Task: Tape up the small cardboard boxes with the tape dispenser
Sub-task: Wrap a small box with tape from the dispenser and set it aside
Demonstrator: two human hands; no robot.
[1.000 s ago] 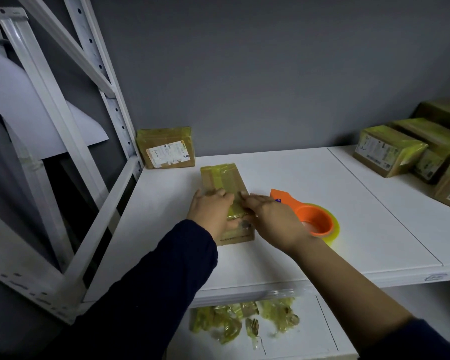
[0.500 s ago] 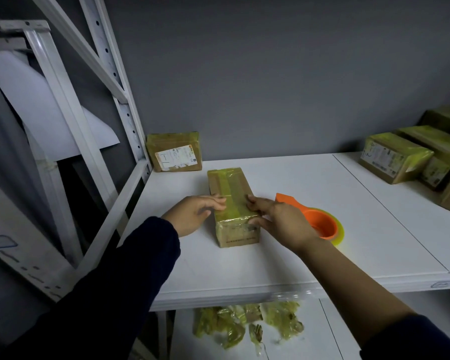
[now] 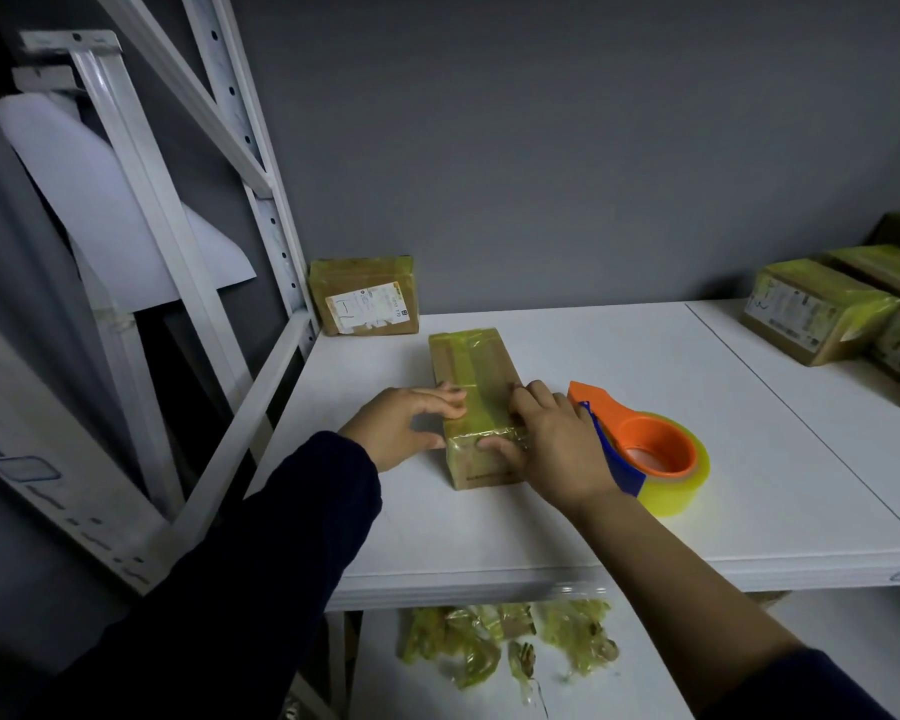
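Observation:
A small cardboard box (image 3: 476, 363) lies lengthwise on the white shelf (image 3: 619, 511), with yellowish tape running along its top and down its near end. My left hand (image 3: 404, 426) holds the box's left side, fingers on the top edge and thumb against the side. My right hand (image 3: 554, 439) grips the near right corner, thumb pressed on the taped near face. The orange tape dispenser (image 3: 650, 449), with a blue blade part and a yellowish tape roll, lies on the shelf just right of my right hand, untouched.
A taped box with a label (image 3: 365, 296) leans against the grey wall at the back left. Several taped boxes (image 3: 822, 309) are stacked at the far right. Crumpled tape scraps (image 3: 505, 641) lie on the lower shelf. White rack uprights (image 3: 261, 210) stand at left.
My left hand slid off the box top to its left side. My right thumb came down onto the near taped end. The view shifted slightly, and the dispenser stayed put.

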